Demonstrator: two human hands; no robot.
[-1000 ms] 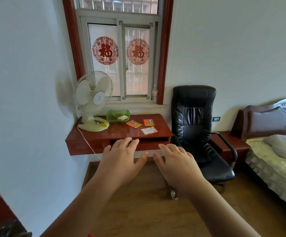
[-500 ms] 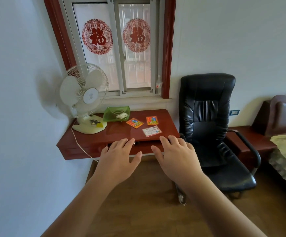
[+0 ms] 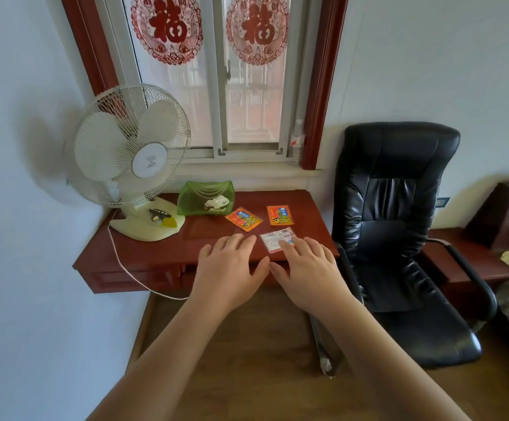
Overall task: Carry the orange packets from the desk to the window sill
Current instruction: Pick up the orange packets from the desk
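Both hands reach forward palm-down with fingers spread and nothing held: the left hand over the front edge of the desk, the right hand beside it, thumbs nearly meeting. The right fingertips overlap the near corner of a white card; whether they touch it I cannot tell. Just beyond lie two orange packets flat on the desk: the left packet turned diagonally, its long axis running from back-left to front-right, the right packet nearly square to the desk edge. Behind them sit a green tray and a fan. The sill runs above the desk, with a bottle at its right end. A black chair stands to the right on wood floor.
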